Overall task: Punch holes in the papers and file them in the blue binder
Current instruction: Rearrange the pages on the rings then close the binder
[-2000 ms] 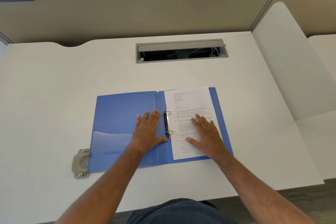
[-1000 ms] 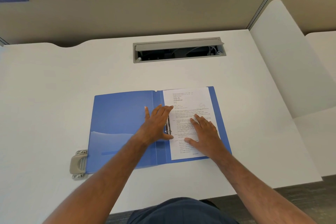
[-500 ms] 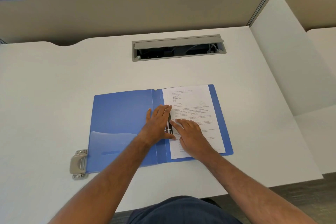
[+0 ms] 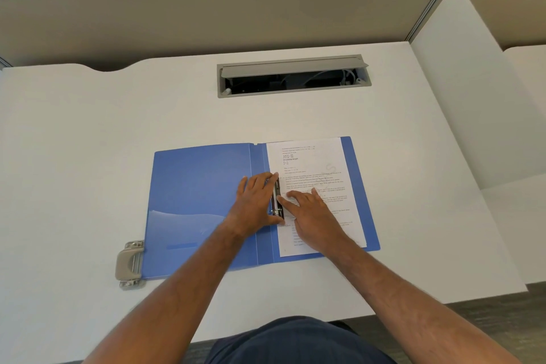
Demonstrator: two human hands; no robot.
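Hole punch (image 4: 130,263) lying idle at lower left, touching the open blue binder (image 4: 201,204) at frame centre. Left hand (image 4: 256,204) pressing flat-fingered on the ring mechanism (image 4: 277,201); right hand (image 4: 310,216) resting flat on the filed papers (image 4: 313,162) — punching seemingly done, closing rings and cover remaining. White desk (image 4: 88,133) offering wide room all around — near edge close.

A white, smooth-topped desk (image 4: 88,133) carried an opened blue plastic binder (image 4: 201,186) lying flat near its front edge. A grey metal hole punch (image 4: 129,264) sat touching the binder's front-left corner. A grey rectangular cable hatch (image 4: 292,63) was set into the desk farther back.
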